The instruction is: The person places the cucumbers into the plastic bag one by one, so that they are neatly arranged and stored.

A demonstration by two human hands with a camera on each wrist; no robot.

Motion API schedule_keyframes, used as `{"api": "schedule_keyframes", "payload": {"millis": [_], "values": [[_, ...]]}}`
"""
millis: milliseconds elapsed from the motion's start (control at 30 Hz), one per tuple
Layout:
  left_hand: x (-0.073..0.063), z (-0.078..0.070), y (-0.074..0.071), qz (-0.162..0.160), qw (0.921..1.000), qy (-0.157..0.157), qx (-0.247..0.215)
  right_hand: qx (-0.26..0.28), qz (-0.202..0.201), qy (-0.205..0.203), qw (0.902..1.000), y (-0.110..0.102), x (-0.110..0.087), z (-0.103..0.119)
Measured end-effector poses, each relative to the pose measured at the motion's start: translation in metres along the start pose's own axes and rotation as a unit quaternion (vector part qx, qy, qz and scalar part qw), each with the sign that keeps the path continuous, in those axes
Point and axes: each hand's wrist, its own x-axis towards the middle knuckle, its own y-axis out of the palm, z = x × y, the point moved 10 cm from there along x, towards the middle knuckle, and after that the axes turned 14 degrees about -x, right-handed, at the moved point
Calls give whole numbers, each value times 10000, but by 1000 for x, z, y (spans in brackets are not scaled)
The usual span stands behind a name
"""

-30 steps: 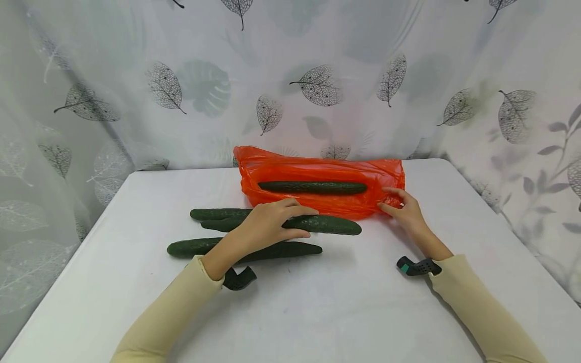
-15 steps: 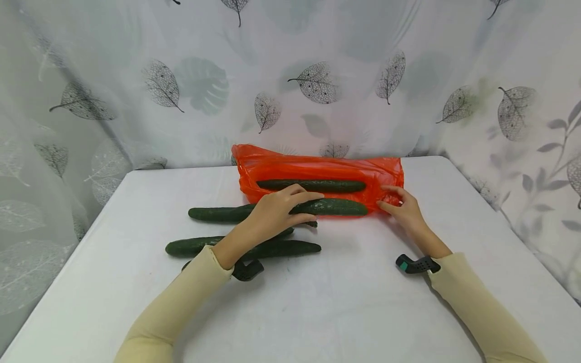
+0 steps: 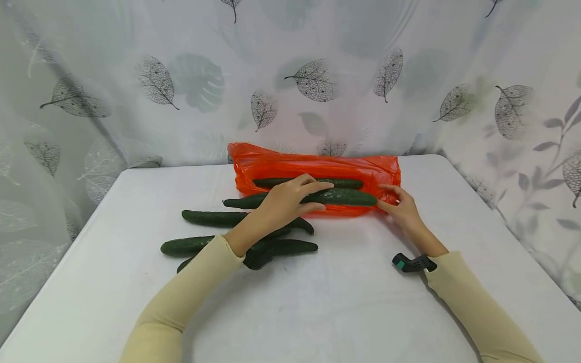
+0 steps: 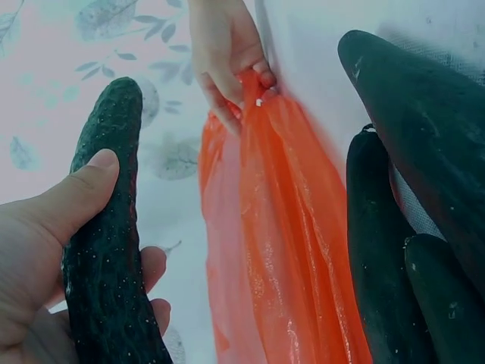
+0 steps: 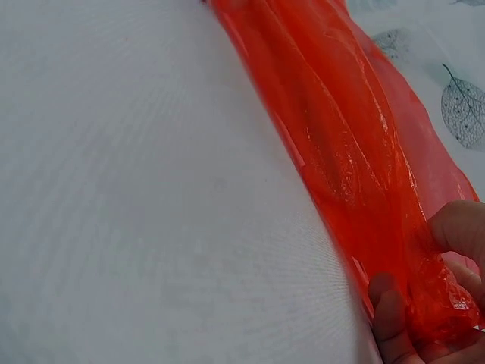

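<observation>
My left hand (image 3: 282,202) grips a dark green cucumber (image 3: 347,197) around its middle, thumb on one side and fingers on the other. In the head view this cucumber lies level and overlaps the front of a red plastic bag (image 3: 258,159). One cucumber (image 3: 351,183) rests inside the bag's opening, partly covered by my left fingers. At the bag's right end, my right hand (image 3: 406,214) pinches the bunched plastic; the right wrist view shows the thumb and fingers (image 5: 388,311) around the crumpled film (image 5: 439,303).
Several more cucumbers lie on the white table to the left: one behind (image 3: 211,218), others nearer the front (image 3: 183,246), partly hidden by my left forearm and sleeve (image 3: 199,287). A leaf-patterned curtain (image 3: 190,136) hangs behind the table. Each wrist wears a black device (image 3: 413,263).
My left hand has carried the cucumber up from the other cucumbers, away from me and slightly right, to the bag's opening. The right hand has kept its hold on the bag.
</observation>
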Motion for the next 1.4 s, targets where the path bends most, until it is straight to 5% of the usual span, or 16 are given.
{"api": "schedule_keyframes", "payload": {"millis": [433, 967, 1400], "values": [[17, 7, 1, -270, 9992, 194, -199, -68, 69, 180, 9998, 7, -2, -1], [44, -1, 14, -178, 9982, 565, 79, -23, 74, 289, 9996, 4, 0, -1], [59, -12, 14, -160, 9952, 913, -305, -141, 19, 245, 9996, 1, -2, -2]]}}
